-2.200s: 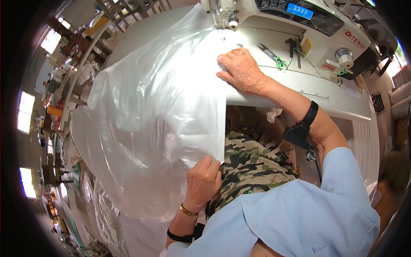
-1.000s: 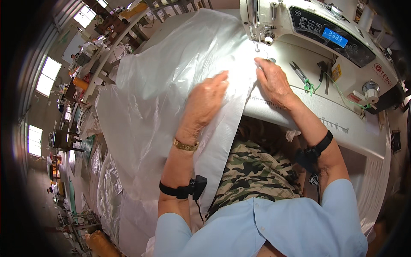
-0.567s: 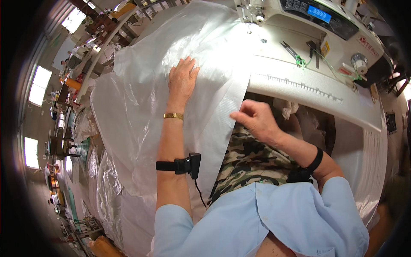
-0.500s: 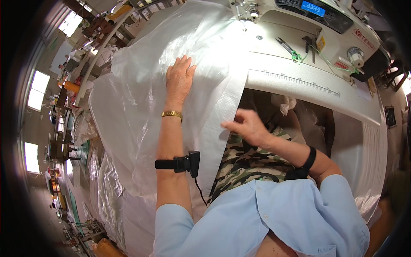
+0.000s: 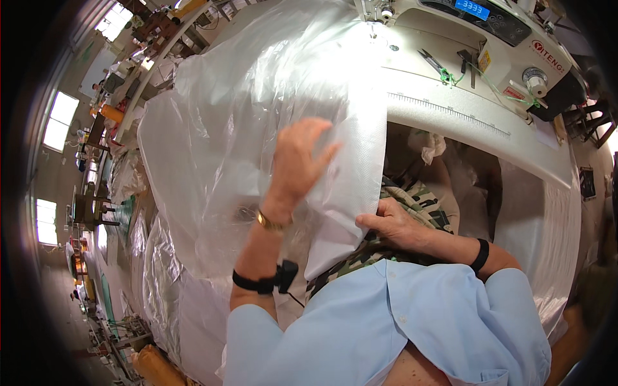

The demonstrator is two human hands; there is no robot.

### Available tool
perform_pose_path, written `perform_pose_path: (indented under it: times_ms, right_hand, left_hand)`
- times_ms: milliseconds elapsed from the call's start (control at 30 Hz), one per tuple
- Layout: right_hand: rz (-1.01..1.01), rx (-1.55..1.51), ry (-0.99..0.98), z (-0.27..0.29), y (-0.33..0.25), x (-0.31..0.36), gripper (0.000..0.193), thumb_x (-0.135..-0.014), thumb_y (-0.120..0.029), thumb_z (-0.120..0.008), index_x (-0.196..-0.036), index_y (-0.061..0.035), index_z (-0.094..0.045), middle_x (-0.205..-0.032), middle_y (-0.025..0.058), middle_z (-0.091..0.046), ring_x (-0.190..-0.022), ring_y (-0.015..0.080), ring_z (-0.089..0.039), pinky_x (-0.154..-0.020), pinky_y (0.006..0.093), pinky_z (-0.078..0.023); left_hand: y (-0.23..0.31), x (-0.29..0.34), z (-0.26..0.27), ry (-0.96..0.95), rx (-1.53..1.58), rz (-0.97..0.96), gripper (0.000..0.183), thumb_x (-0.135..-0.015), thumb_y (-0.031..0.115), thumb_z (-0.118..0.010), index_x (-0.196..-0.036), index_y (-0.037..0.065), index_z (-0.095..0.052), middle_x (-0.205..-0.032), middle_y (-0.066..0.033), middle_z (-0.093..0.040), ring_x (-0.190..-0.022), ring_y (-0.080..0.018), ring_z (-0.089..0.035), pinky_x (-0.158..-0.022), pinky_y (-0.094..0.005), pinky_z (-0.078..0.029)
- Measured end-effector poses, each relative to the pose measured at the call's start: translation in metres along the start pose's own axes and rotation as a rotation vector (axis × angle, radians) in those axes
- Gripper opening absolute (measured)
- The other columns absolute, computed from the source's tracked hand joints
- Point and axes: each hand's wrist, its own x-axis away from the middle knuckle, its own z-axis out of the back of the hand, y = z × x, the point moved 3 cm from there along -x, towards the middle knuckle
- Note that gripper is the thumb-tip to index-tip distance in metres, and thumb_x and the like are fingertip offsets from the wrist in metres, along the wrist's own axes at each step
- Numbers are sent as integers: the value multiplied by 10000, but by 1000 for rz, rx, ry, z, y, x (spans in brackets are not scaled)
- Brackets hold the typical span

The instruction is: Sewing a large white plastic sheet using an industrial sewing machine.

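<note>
A large sheet of white woven plastic with a clear film layer (image 5: 212,141) spreads over the table and hangs toward my lap. Its right edge runs up to the needle area of a white sewing machine (image 5: 444,32). My right hand (image 5: 397,225) pinches that edge near my lap, thumb on top and fingers underneath. Over the sheet, my left hand (image 5: 301,161) is raised with its fingers apart, slightly blurred, holding nothing. Whether it touches the film is hard to tell.
Thread snips (image 5: 438,66) with green cord and a small dark hammer-shaped tool (image 5: 465,61) lie on the machine bed. A ruler strip (image 5: 450,112) runs along the table's front edge. Folded white sheets (image 5: 537,225) hang at the right. Other machines line the left.
My left hand has lifted and come nearer, to the right. My right hand has moved slightly right and down and taken hold of the sheet's edge, which has shifted right.
</note>
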Motion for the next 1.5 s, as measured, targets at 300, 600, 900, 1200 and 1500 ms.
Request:
perform_pose_path:
  times_ms: [300,600,900,1200,1500]
  right_hand:
    - [40,116,40,-3,16,-8,318,-887,-238,-633,-1006,55,-672,-844,30,-655,-726,65,-542,-636,251,-443]
    - [173,-14,58,-10,9,-3,307,-891,-220,-632,-1020,56,-671,-875,15,-664,-778,57,-560,-682,239,-460]
    - [154,23,49,-11,6,-1,308,-899,-218,-630,-1034,56,-669,-902,25,-675,-809,63,-570,-723,247,-473]
    - [181,149,99,-16,0,7,231,-912,-186,-631,-949,40,-653,-775,-19,-611,-688,34,-494,-596,237,-427]
    - [436,341,121,-36,-16,26,191,-874,-159,-647,-808,9,-585,-664,73,-560,-609,139,-524,-569,298,-437]
  left_hand:
    - [32,63,-15,178,-276,56,80,-824,83,-659,-866,45,-602,-933,-80,-622,-915,-260,-568,-871,-398,-377]
    - [56,50,2,63,-66,34,136,-842,86,-658,-932,50,-563,-932,-77,-599,-892,-281,-548,-884,-409,-371]
    - [50,58,-6,160,-337,-37,49,-867,31,-592,-910,44,-571,-897,-85,-578,-889,-284,-556,-885,-436,-376]
    - [76,62,-1,-126,8,-37,46,-889,54,-620,-860,38,-589,-737,-82,-571,-675,-263,-539,-815,-374,-402]
    - [71,69,-11,-93,142,86,71,-890,94,-642,-877,29,-617,-737,-102,-590,-643,-289,-507,-729,-368,-414]
